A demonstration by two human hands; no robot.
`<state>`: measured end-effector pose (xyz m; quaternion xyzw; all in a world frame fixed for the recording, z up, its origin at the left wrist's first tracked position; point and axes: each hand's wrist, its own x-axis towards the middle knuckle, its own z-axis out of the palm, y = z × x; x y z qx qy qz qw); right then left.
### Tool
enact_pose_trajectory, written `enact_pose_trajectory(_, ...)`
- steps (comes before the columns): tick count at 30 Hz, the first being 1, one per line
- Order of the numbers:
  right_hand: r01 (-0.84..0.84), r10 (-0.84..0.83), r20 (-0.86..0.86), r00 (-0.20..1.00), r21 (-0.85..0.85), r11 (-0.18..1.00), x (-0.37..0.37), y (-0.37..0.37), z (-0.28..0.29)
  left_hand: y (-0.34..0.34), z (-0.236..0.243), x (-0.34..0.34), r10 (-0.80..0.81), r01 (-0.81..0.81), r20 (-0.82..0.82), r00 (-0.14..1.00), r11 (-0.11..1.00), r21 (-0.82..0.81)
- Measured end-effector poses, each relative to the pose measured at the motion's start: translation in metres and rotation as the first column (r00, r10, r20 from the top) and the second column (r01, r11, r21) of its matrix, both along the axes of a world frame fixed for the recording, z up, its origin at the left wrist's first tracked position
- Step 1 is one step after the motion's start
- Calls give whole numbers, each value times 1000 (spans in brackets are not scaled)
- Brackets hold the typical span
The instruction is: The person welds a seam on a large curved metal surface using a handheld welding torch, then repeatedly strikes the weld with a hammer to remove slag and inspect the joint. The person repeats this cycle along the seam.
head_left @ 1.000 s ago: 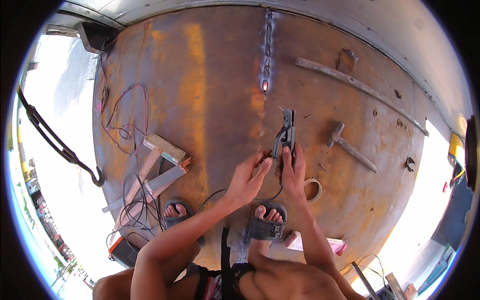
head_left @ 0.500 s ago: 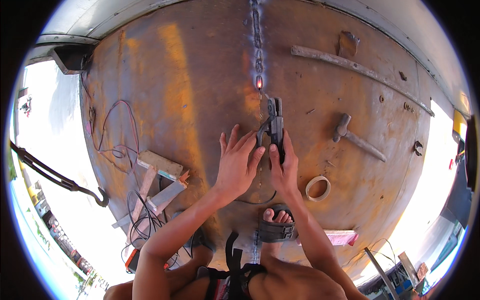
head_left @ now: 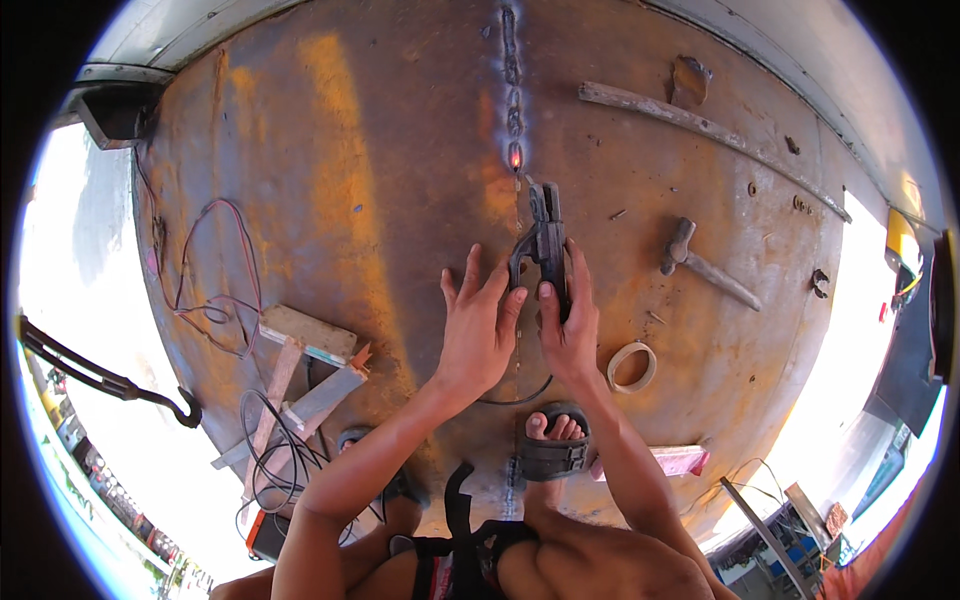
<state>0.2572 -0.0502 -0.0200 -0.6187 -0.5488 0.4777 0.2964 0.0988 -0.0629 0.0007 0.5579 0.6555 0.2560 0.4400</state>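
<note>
My right hand (head_left: 567, 320) is wrapped round a dark welding electrode holder (head_left: 549, 226), which points up the middle of the rusty steel plate (head_left: 420, 140). My left hand (head_left: 480, 330) has its fingers spread over the plate, thumb beside the holder's lever; whether it touches is unclear. The holder's jaws lie just below a glowing red spot (head_left: 516, 158) at the lower end of a lumpy weld seam (head_left: 512, 60), with what looks like a short rod at their tip. A black cable runs from the holder toward my sandalled feet (head_left: 555, 445).
A hammer (head_left: 712, 265), long metal bar (head_left: 700, 128) and tape roll (head_left: 630, 368) lie right. Coiled wires (head_left: 215, 280) and wood scraps (head_left: 300, 328) lie left. A pink box (head_left: 670, 460) is beside my right foot; a black hook (head_left: 120, 385) is at the left edge.
The holder and both hands have moved forward, bringing the jaws closer to the glowing spot. My left hand's fingers have spread out beside the holder, and the view has shifted slightly.
</note>
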Motion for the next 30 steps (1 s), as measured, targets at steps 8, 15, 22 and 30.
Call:
enact_pose_trajectory(8,-90,73,90,993,193,977,-12,8,-1,-5,-9,-1,72,-71,-17,997,997,29)
enact_pose_trajectory(15,-72,60,96,994,130,989,-13,9,-3,-2,-14,5,120,-120,-82,989,993,8)
enact_pose_trajectory(22,-63,52,89,995,125,990,-12,10,-3,2,-7,6,112,-114,-131,985,994,-8)
enact_pose_trajectory(30,-74,63,89,994,119,990,-14,11,-2,2,-9,5,105,-100,-77,992,993,62)
